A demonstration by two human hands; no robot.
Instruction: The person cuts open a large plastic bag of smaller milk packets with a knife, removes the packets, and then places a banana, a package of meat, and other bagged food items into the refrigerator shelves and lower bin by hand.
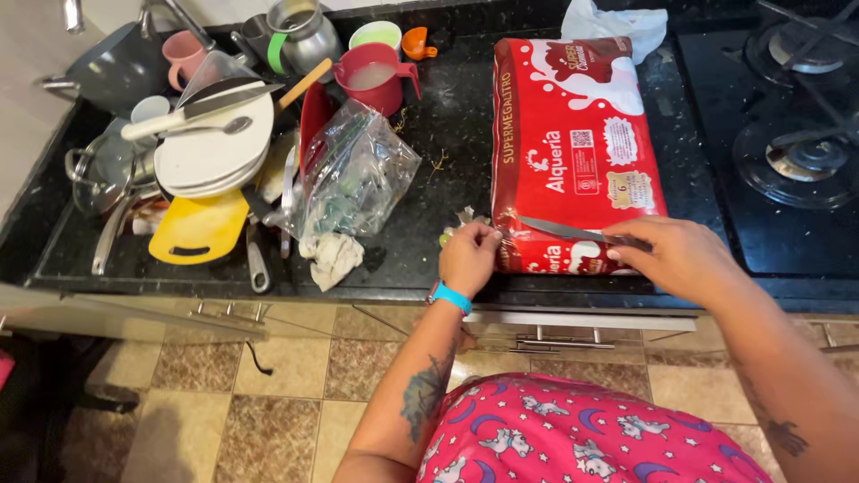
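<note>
The right hand (pixel 684 258) covers the knife (pixel 573 232) handle, so only the blade shows, lying flat across the near end of the red pack (pixel 573 148). That hand is closed around the handle. The left hand (pixel 469 258) pinches the pack's near left corner, fingers narrow; a pale scrap just beside it is too small to make out. The pack's contents are hidden by its wrap.

A red jug (pixel 374 77) behind holds cloudy liquid. A clear bag (pixel 356 174) holds greenish things, unclear through the plastic. Stacked plates (pixel 213 152) carry a second knife and a spoon, with a yellow board (pixel 197 230) below them. The sink under the stack is mostly buried.

Everything rests on a black speckled counter (pixel 447 134); a stove (pixel 787 134) is cut off at right. Below is a tan tiled floor (pixel 268 394).
</note>
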